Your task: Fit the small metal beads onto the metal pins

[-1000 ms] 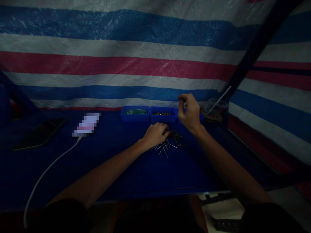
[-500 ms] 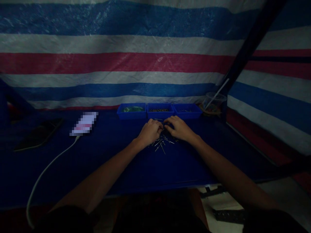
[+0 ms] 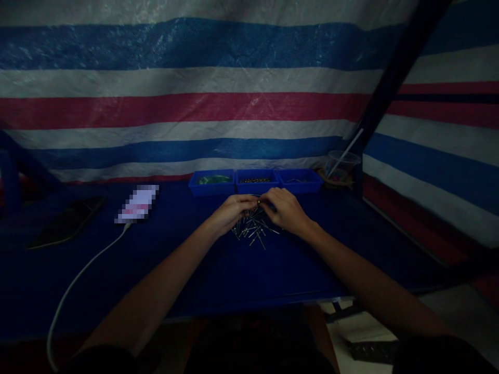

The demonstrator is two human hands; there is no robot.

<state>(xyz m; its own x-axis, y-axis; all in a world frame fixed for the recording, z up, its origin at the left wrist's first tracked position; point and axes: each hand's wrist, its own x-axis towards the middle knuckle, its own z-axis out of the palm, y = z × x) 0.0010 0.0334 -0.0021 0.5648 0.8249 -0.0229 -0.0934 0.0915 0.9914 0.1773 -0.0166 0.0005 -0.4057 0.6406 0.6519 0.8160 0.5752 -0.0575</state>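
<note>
Thin metal pins (image 3: pixel 255 228) lie in a loose pile on the dark blue table (image 3: pixel 249 275). Over the pile's left side, my left hand (image 3: pixel 233 212) is pinched, its fingertips meeting those of the other hand; what it grips is too small to name. My right hand (image 3: pixel 284 208) pinches a tiny brass-coloured piece (image 3: pixel 259 201) between thumb and fingers. Behind the hands stand three blue trays: the left one (image 3: pixel 212 190) holds something green, the middle one (image 3: pixel 255 188) small brass-coloured pieces, the right one (image 3: pixel 300 187) a few thin pins.
A lit phone (image 3: pixel 138 203) with a white cable (image 3: pixel 80 264) lies at the left, beside a dark phone (image 3: pixel 68 223). At the back right stands a clear cup (image 3: pixel 343 162) with a straw. A striped sheet (image 3: pixel 249 109) hangs behind the table.
My hands have come together at the fingertips, and a brass-coloured piece now shows between them. More of the pin pile is visible. The view has tilted up slightly.
</note>
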